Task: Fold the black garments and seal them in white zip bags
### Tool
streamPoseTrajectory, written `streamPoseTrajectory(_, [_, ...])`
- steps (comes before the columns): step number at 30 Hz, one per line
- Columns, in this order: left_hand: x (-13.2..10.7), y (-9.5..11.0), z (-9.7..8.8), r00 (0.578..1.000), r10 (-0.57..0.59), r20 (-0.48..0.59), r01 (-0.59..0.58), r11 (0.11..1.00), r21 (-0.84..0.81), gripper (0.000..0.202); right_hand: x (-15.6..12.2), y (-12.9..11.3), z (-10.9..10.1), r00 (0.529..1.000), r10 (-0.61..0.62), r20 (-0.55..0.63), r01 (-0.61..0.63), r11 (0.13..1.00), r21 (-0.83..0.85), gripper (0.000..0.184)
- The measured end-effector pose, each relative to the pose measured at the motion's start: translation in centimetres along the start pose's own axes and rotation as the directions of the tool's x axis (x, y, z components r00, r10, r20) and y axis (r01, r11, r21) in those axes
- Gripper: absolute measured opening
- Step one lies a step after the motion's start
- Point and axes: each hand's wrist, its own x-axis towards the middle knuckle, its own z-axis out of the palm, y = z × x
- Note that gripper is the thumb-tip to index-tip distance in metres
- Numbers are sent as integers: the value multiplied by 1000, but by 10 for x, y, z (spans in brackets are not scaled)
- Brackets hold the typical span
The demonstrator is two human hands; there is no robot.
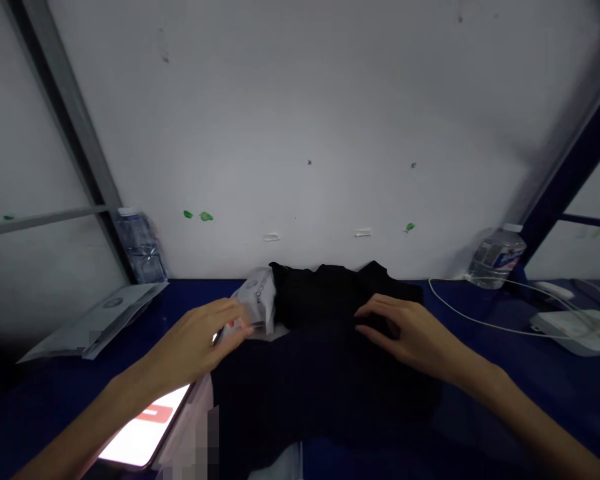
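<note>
A dark garment or cloth (325, 347), black at its far end, lies spread across the middle of the blue surface. My left hand (200, 337) is at its left side, thumb and fingers apart, in front of a crumpled white plastic bag (261, 293) with printed lettering. Whether the fingertips touch the bag I cannot tell. Above the right part of the dark cloth is my right hand (405, 333), fingers curved and thumb apart, with nothing visible between them. Below my left forearm lies a phone (150, 427) with a bright white and red screen.
Behind the blue tabletop (175, 310) rises a white wall. A clear bottle (143, 247) and a flat grey-white package (105, 320) are at the left. At the right stand a labelled bottle (497, 257) and a white power strip (577, 330) with a cable (460, 315).
</note>
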Motion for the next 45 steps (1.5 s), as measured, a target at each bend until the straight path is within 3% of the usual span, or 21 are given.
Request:
streamPoseTrajectory(2, [1,-5,7,999,9,45,-15,990,141,20,1,3,11,998,20,52,-17,998,-57,28])
streamPoseTrajectory(4, [0,-10,12,993,18,117,-37,985,167,19,1,6,18,998,43,53,-39,997,-71,31])
streamPoseTrajectory(9, [1,-13,15,985,62,163,-86,986,141,21,2,5,14,998,46,33,-48,996,72,16])
streamPoseTrajectory(11, [3,-12,11,991,83,109,-99,984,148,23,3,3,8,999,28,-35,-24,993,117,16])
streamPoseTrajectory(15, [6,-12,0,992,79,-96,-64,988,143,25,4,2,-1,975,2,-220,23,993,112,18])
streamPoseTrajectory(19, [6,-11,-4,966,5,-258,20,995,94,27,3,6,-2,963,29,-266,-27,1000,12,24])
streamPoseTrajectory(22, [5,-10,-3,965,-59,-256,82,993,81,29,2,3,0,972,33,-231,-31,999,9,21])
streamPoseTrajectory(26, [7,-8,0,977,7,-213,14,995,97,25,1,-9,6,997,-50,-57,54,996,70,16])
streamPoseTrajectory(29, [7,-8,1,978,9,-210,11,996,93,22,-2,-13,10,995,-85,48,85,996,-14,21])
streamPoseTrajectory(33, [6,-12,1,975,9,-223,18,993,115,21,-5,-2,12,994,24,111,-11,993,-121,27])
streamPoseTrajectory(37, [5,-18,1,975,32,-221,3,988,154,22,-5,10,7,977,57,206,-47,997,-54,18])
streamPoseTrajectory(42, [6,-17,0,971,17,-239,30,981,191,22,-1,8,-6,987,72,141,-88,990,113,12])
streamPoseTrajectory(45, [6,-15,-2,961,-5,-277,67,974,215,25,0,8,-14,990,120,73,-128,984,121,15])
